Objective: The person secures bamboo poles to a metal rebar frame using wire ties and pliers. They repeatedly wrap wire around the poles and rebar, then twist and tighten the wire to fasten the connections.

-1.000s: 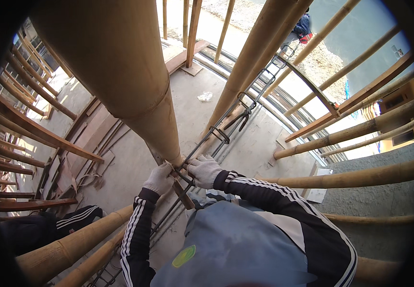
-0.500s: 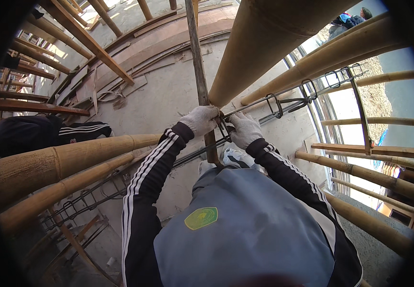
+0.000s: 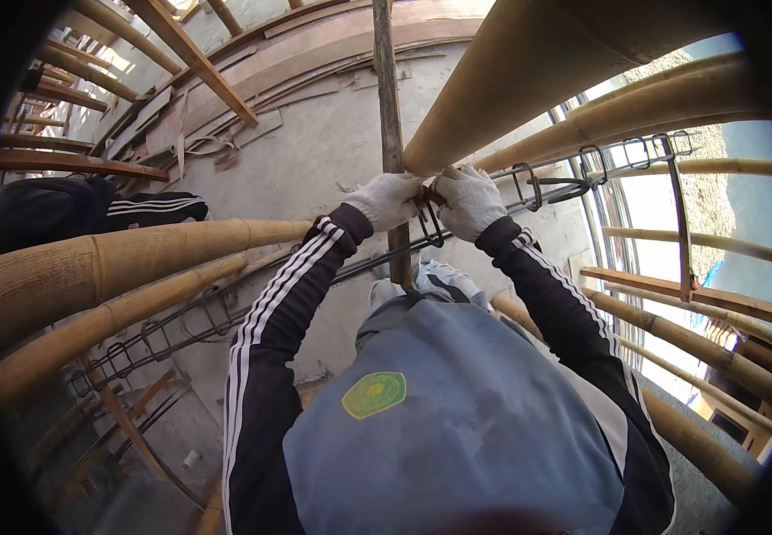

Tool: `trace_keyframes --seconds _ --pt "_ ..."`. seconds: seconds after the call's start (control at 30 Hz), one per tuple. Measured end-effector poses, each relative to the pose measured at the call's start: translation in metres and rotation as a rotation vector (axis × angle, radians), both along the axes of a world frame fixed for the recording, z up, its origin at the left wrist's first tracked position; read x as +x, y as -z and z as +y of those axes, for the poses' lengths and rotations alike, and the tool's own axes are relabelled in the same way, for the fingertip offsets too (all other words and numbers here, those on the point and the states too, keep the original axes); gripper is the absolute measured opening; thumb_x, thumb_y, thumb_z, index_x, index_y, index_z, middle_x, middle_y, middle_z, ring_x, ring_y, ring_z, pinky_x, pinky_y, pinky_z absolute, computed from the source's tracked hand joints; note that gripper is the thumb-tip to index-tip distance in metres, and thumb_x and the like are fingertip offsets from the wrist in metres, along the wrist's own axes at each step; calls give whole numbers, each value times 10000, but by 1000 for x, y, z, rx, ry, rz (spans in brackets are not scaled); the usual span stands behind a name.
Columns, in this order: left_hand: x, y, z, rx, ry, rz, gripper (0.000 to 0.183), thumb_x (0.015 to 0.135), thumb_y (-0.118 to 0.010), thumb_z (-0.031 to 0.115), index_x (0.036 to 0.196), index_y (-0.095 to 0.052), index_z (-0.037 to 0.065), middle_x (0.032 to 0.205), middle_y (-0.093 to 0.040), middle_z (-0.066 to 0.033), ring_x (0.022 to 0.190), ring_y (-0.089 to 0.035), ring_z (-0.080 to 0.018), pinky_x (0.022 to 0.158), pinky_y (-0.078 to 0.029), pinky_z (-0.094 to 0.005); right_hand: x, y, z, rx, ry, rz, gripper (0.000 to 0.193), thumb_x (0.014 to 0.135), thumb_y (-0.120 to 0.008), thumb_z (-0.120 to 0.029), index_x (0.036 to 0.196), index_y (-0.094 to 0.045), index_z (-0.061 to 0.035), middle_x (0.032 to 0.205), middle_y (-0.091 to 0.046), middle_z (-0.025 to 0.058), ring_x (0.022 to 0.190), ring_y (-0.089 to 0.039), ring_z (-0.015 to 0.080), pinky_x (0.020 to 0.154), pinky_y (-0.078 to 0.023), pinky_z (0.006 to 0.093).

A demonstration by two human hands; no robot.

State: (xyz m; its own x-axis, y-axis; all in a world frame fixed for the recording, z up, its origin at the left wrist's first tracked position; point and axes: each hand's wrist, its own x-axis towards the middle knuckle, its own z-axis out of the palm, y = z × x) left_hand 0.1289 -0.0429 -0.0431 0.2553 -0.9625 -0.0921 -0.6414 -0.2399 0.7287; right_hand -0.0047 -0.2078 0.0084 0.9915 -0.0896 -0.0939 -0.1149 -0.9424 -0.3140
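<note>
My left hand [image 3: 388, 201], in a white knit glove, pinches closed beside an upright wooden post [image 3: 387, 98]. My right hand [image 3: 469, 203], gloved the same way, is closed just to the right, fingertips nearly meeting the left ones. Between them shows a small brownish bit, too small to name. Right below the fingertips, a bent steel stirrup [image 3: 431, 229] sits on the long rebar cage [image 3: 368, 272], which runs from lower left to upper right. A thick bamboo pole [image 3: 493, 89] rises just beyond my hands.
Bamboo poles [image 3: 154, 247] lie at the left, more [image 3: 716, 348] at the right. Someone's dark striped clothing [image 3: 149, 206] shows at the left. Wooden boards [image 3: 314, 62] lie on the concrete floor [image 3: 314, 169] further off. A slanting timber [image 3: 194, 62] stands at the upper left.
Both hands now appear slightly further right, and the right hand has risen with its fingers curled over the top. The whole view has shifted a little.
</note>
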Motion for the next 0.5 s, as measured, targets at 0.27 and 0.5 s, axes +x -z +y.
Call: trace_keyframes --seconds 0.27,0.5 --pt "36 3 -8 228 121 281 351 877 -583 85 1199 -718 46 1043 -739 -203 943 -682 -315 897 -521 -398 8 15 -1 329 200 54 202 850 -607 -150 1003 -701 -54 1021 -705 196 979 -670 428 850 -523 542" --pt "40 8 -13 156 161 139 338 835 -592 39 1155 -701 27 1025 -725 -198 978 -690 -350 867 -545 -433 7 16 4 333 240 16 187 829 -604 -145 949 -710 -48 960 -714 211 957 -669 440 846 -515 551"
